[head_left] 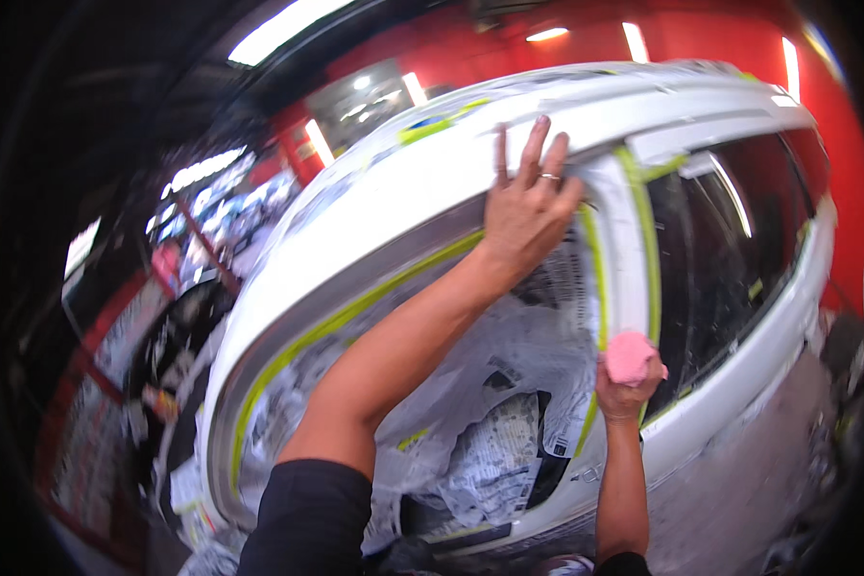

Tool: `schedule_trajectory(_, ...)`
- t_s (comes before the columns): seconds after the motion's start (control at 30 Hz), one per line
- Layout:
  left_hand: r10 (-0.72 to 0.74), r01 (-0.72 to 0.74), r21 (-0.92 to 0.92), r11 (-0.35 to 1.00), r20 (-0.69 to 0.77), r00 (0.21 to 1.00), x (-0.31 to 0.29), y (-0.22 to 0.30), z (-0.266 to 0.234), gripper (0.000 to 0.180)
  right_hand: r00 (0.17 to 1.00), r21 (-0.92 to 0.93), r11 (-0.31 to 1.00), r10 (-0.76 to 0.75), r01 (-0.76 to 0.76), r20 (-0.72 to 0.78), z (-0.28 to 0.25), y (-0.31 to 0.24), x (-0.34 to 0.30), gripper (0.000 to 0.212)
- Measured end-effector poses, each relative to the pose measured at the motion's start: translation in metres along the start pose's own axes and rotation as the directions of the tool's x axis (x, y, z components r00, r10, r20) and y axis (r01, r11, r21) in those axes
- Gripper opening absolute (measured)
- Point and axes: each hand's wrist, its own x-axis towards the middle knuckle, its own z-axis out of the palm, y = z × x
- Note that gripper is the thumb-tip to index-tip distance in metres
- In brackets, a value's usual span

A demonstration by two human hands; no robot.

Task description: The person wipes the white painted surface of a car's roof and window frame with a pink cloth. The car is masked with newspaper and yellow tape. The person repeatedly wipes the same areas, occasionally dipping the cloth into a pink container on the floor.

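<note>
A white car body [374, 206], its door opening masked with newspaper [509, 442] and yellow-green tape [331, 322], stands before me. My left hand [533, 206] lies with fingers spread against the white roof edge above the opening; a ring shows on one finger. Lower and to the right, my right hand [634, 392] is closed around a crumpled pink cloth [631, 358]. It presses the cloth to the white pillar [628, 259] between the door opening and the dark rear side window [730, 240]. Tape strips run down both sides of that pillar. The palm side of my right hand is hidden.
Red walls [586, 43] with bright light tubes [635, 42] rise behind the car. More masking covers the far roof. On the left are a dark, cluttered area and a red post [206, 245]. Grey floor [730, 470] lies at lower right.
</note>
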Motion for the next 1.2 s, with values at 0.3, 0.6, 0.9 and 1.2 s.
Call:
schedule_trajectory(0.3,-0.268,0.212,0.324,0.922,0.139,0.953,-0.213,-0.11,-0.206,0.014,0.989,-0.149,0.979,-0.133,0.14,0.06,-0.012,0.019,0.0,0.056)
schedule_trajectory(0.6,-0.191,0.153,0.262,0.953,0.126,0.973,-0.193,-0.105,-0.19,0.009,0.998,-0.057,0.998,-0.026,0.029,0.055,-0.01,0.012,-0.008,0.069)
schedule_trajectory(0.9,-0.109,0.104,0.096,0.99,0.047,0.993,-0.057,-0.046,-0.078,0.009,0.997,-0.101,0.992,-0.071,0.074,0.039,0.005,-0.001,-0.001,0.069)
schedule_trajectory(1.2,-0.223,0.182,0.292,0.939,0.114,0.968,-0.216,-0.117,-0.22,0.014,0.998,-0.085,0.996,-0.025,0.029,0.049,-0.003,0.004,-0.005,0.072)
